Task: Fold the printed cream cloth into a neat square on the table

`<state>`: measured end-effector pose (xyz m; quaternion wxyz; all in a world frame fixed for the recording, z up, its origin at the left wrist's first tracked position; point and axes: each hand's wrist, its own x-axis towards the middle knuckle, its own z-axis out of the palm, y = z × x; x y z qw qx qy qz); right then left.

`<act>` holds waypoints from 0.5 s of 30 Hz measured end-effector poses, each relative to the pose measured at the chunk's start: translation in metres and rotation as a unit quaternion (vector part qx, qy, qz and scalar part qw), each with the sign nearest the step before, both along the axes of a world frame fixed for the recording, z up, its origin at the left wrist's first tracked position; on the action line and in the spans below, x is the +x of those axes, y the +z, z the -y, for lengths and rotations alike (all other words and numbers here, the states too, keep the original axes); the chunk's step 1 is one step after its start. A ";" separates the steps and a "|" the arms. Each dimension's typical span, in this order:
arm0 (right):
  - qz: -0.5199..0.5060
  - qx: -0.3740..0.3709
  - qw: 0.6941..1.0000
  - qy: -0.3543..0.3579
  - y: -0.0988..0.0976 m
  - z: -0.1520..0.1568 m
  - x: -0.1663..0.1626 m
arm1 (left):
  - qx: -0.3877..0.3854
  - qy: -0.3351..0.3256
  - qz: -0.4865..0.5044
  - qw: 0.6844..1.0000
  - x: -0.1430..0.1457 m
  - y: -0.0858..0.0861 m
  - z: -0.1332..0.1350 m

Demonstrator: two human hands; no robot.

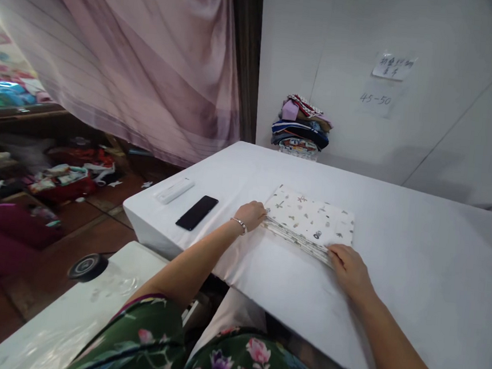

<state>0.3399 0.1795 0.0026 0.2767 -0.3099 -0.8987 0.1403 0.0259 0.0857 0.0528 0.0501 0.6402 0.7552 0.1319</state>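
A folded white cloth (312,216) with small brown and grey prints lies flat on the white table, several layers showing along its near edge. At its near left corner, my left hand (251,213) has its fingers closed on the fabric; a bracelet circles that wrist. My right hand (349,268) pinches the near right corner between thumb and fingers. Left of my left hand lies a black smartphone (197,212), and beyond it a white oblong object (175,190) whose kind I cannot make out.
Folded fabrics are stacked (301,126) by the far wall. A lower white surface (102,298) at the left holds a round black object (88,266). A pink curtain (174,69) hangs beside the table (428,269). Cluttered goods lie on the floor at left.
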 end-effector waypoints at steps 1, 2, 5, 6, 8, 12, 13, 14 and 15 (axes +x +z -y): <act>0.005 0.003 1.000 0.004 0.001 0.001 0.000 | 0.006 -0.001 -0.005 1.000 0.000 0.001 0.000; 0.010 0.008 1.000 0.007 0.001 0.001 0.000 | 0.014 -0.003 -0.011 1.000 0.000 0.001 0.001; 0.018 0.025 0.999 0.014 0.002 0.004 -0.002 | 0.040 -0.021 -0.043 0.998 -0.004 -0.003 0.005; 0.018 0.029 0.999 0.013 0.002 0.005 -0.003 | 0.043 -0.028 -0.060 0.997 -0.006 -0.005 0.006; 0.013 0.032 0.999 0.012 0.001 0.005 -0.004 | 0.037 -0.038 -0.091 0.994 -0.011 -0.011 0.010; 0.009 0.029 1.000 0.006 0.000 0.005 -0.004 | 0.013 -0.056 -0.105 0.993 -0.015 -0.019 0.014; 0.008 0.029 1.000 0.005 0.000 0.005 -0.004 | 0.011 -0.061 -0.101 0.993 -0.014 -0.019 0.015; 0.008 0.029 1.000 0.006 -0.001 0.004 -0.003 | 0.010 -0.064 -0.097 0.993 -0.014 -0.018 0.015; 0.008 0.030 1.000 0.007 0.000 0.005 -0.003 | 0.009 -0.065 -0.093 0.994 -0.013 -0.018 0.015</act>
